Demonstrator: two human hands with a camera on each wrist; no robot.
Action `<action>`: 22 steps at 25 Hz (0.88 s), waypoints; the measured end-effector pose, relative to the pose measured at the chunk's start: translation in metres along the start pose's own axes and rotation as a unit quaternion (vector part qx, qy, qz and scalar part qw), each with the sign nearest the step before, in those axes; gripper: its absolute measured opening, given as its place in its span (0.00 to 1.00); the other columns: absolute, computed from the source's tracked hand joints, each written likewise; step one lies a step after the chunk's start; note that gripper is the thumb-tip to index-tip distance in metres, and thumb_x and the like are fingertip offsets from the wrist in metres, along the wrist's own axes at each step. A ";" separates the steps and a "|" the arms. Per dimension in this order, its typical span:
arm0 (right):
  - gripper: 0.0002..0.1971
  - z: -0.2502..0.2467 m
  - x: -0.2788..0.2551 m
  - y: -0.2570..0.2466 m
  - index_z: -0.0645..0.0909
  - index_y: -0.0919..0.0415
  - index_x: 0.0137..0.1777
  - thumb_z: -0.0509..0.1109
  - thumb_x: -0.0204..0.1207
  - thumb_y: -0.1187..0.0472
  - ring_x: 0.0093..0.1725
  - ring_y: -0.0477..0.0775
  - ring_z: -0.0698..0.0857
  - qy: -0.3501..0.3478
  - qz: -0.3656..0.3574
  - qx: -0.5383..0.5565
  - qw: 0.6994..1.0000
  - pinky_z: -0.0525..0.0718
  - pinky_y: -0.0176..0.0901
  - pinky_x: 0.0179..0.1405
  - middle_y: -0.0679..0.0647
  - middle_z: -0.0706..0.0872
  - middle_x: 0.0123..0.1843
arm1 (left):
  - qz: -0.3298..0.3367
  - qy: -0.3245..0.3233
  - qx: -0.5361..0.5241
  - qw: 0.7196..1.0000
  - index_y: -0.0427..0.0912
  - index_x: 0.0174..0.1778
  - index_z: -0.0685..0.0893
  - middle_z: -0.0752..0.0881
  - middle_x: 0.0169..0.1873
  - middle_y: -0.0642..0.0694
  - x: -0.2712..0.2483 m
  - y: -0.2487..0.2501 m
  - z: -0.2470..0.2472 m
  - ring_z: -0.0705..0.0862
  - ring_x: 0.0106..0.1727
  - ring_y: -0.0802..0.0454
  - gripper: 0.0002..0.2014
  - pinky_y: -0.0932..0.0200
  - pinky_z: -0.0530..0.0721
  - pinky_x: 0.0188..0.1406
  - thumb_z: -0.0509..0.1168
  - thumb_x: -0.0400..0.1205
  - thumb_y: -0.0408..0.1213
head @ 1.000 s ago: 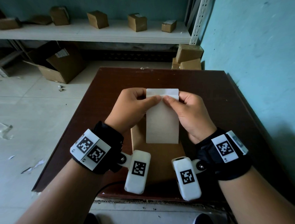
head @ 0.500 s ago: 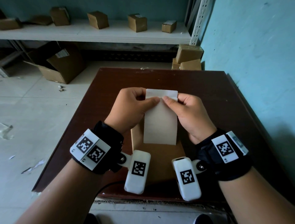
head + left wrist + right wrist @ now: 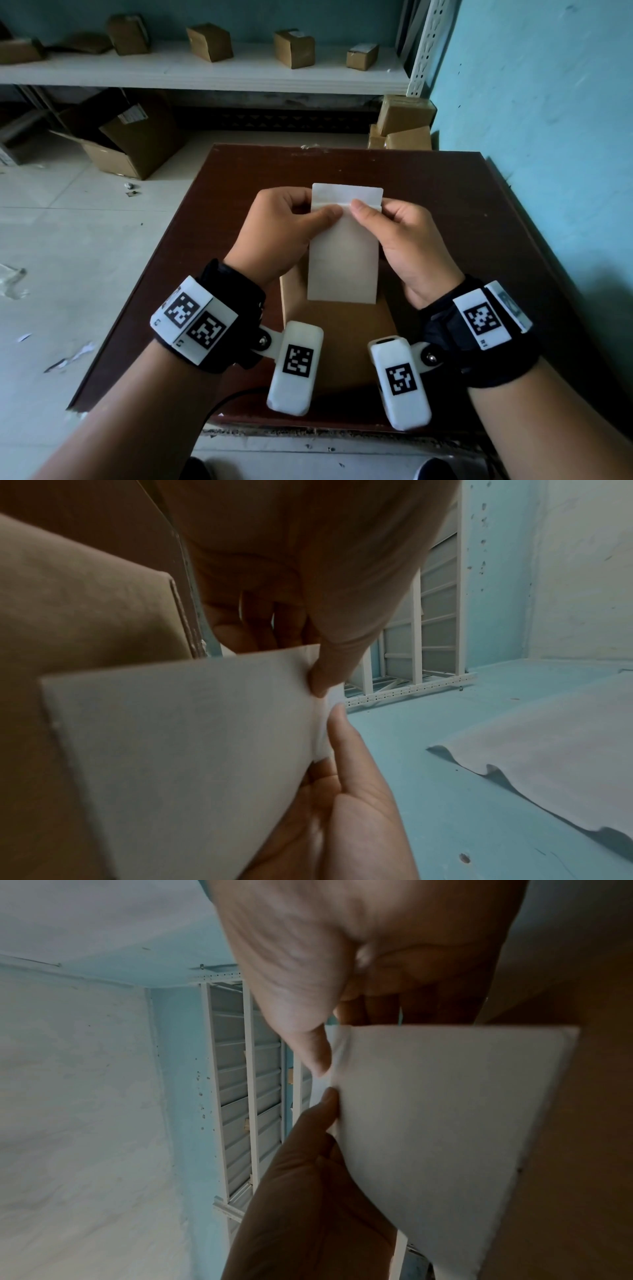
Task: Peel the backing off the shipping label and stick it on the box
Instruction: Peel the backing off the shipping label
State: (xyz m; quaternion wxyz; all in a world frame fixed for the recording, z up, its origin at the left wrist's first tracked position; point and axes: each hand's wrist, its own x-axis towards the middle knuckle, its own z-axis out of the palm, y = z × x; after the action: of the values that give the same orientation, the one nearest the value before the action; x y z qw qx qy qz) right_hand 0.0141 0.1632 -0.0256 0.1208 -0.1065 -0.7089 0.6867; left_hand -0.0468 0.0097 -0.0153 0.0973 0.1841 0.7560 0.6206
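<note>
Dark brown table (image 3: 445, 219) carried the work, and nearest the person, beneath both wrists, lay the cardboard box (image 3: 337, 339), flat side up, seemingly kept close so the label need only drop onto it. Just beyond the box's near part and above it, the shipping label (image 3: 342, 260) was held raised in the air, its pale backing toward the person. The left hand (image 3: 281, 233) pinched the sheet's top left part between thumb and curled fingers, apparently to steady it. The right hand (image 3: 400, 236) pinched the top right part, its thumb tip pressed just below a narrow strip where the backing had lifted from the whiter label behind. Both thumbs nearly met at that seam, probably so one hand could anchor while the other drew the backing down. Farther off, past the fingertips, small boxes (image 3: 294, 48) stood on a white shelf (image 3: 239, 73) against a blue wall (image 3: 534, 102).
</note>
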 end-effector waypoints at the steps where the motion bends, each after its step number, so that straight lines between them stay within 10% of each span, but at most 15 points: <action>1: 0.09 0.000 0.000 0.000 0.90 0.59 0.49 0.74 0.79 0.54 0.46 0.55 0.93 -0.001 -0.002 -0.010 1.000 0.90 0.52 0.47 0.55 0.94 0.46 | 0.000 0.002 0.002 1.000 0.38 0.57 0.89 0.92 0.47 0.48 0.000 0.000 0.000 0.92 0.46 0.55 0.11 0.61 0.90 0.43 0.70 0.81 0.38; 22: 0.06 0.000 0.001 0.001 0.89 0.54 0.52 0.73 0.80 0.56 0.45 0.50 0.93 0.010 -0.023 -0.032 0.999 0.92 0.48 0.44 0.52 0.94 0.46 | -0.024 -0.012 -0.010 1.000 0.40 0.53 0.90 0.93 0.44 0.48 0.001 0.000 0.002 0.92 0.43 0.55 0.10 0.64 0.86 0.37 0.70 0.82 0.41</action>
State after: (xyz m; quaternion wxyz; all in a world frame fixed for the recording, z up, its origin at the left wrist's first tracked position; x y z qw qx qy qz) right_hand 0.0128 0.1637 -0.0266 0.1398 -0.1009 -0.7318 0.6593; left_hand -0.0464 0.0122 -0.0154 0.1229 0.1730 0.7529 0.6229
